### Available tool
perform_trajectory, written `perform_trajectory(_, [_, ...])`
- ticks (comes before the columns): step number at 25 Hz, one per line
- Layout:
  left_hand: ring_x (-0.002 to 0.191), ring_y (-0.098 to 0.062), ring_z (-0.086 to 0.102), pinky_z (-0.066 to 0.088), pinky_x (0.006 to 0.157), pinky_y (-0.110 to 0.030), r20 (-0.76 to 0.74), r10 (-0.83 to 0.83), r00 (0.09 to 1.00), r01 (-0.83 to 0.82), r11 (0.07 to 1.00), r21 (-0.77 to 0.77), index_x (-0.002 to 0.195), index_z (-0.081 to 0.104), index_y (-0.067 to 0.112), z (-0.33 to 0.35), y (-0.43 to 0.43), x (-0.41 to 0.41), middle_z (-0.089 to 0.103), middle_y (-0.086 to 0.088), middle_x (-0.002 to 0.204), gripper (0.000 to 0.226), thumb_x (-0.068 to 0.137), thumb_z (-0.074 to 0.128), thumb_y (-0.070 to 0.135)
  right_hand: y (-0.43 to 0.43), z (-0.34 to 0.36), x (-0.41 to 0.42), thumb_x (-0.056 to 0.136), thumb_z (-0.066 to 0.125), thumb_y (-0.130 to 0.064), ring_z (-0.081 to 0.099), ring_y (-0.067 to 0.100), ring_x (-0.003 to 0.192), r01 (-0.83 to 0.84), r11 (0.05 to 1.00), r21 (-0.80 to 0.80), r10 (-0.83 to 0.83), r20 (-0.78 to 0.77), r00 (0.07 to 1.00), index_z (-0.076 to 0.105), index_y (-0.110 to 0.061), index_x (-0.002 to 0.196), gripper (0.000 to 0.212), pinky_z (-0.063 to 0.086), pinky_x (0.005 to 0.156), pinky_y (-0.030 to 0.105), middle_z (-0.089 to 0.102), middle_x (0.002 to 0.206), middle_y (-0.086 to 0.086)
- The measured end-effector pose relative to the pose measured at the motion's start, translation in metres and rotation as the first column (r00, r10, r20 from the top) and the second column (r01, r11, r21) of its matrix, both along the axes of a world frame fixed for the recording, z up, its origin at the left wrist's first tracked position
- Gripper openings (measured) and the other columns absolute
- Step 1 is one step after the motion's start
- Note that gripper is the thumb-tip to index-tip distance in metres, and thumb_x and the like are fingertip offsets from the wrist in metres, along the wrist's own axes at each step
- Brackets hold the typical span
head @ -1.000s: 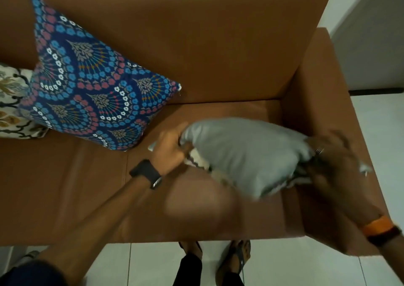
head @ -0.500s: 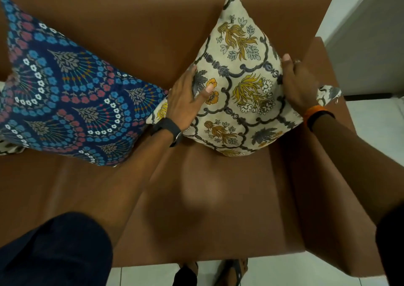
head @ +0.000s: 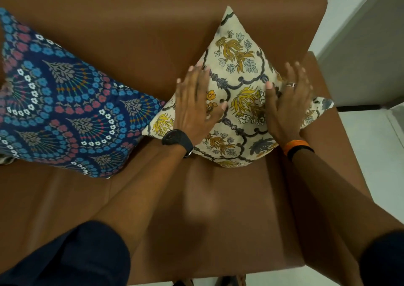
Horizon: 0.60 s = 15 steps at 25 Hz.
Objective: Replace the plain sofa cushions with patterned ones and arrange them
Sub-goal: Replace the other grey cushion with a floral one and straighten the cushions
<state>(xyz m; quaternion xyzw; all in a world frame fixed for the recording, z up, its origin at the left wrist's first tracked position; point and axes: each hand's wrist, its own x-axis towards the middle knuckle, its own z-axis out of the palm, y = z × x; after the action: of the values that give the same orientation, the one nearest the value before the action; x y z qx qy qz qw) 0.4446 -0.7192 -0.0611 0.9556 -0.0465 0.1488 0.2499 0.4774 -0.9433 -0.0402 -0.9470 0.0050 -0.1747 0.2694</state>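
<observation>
Item: cream floral cushion [head: 238,102], set corner-up against the sofa [head: 135,43] back at its right end, touching the blue patterned cushion [head: 65,102]. We press our left hand [head: 194,108] and right hand [head: 288,104] flat on it, grip apart, fingers spread. No plain cushions show; we judge only final straightening remains.

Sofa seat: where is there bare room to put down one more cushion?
The brown seat in front of the blue cushion and cream floral cushion lies bare, though both forearms cross it. The backrest line is crowded: the cushions touch, and the left hand and right hand rest on the floral one.
</observation>
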Motion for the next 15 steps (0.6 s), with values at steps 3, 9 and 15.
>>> perform_trajectory(3, [0.158,-0.029,0.007,0.014,0.126,-0.060,-0.132,0.051,0.990,-0.048,0.998,0.028,0.160,0.008,0.017,0.002,0.003,-0.009,0.008,-0.012,0.170,0.081,0.100,0.038,0.061,0.012,-0.002,-0.008,0.106,0.031,-0.060,0.021,0.029,0.160,-0.010,1.000,-0.028,0.006,-0.128,0.992,0.029,-0.016,0.163,0.071,0.007,0.129,0.062,0.028,0.171,0.012])
perform_trajectory(9, [0.158,-0.027,0.005,0.010,0.129,-0.055,0.123,0.170,0.978,-0.186,0.974,0.132,0.159,0.012,0.010,0.037,0.135,-0.068,0.014,-0.012,0.169,0.073,0.105,0.036,0.052,0.118,0.029,-0.045,0.108,0.045,-0.046,0.038,0.035,0.150,-0.007,0.989,0.146,-0.030,0.255,0.967,0.053,-0.011,0.144,0.051,0.029,0.122,0.061,0.045,0.158,0.018])
perform_trajectory(15, [0.156,-0.032,0.014,0.011,0.128,-0.058,0.318,0.350,0.881,-0.407,0.903,0.136,0.157,0.023,0.011,0.075,0.321,-0.074,0.024,-0.013,0.166,0.067,0.104,0.044,0.045,0.361,0.068,-0.056,0.108,0.054,-0.026,0.047,0.032,0.144,-0.478,0.845,0.241,0.419,0.258,0.871,0.053,-0.005,0.146,0.043,0.042,0.116,0.054,0.048,0.156,0.017])
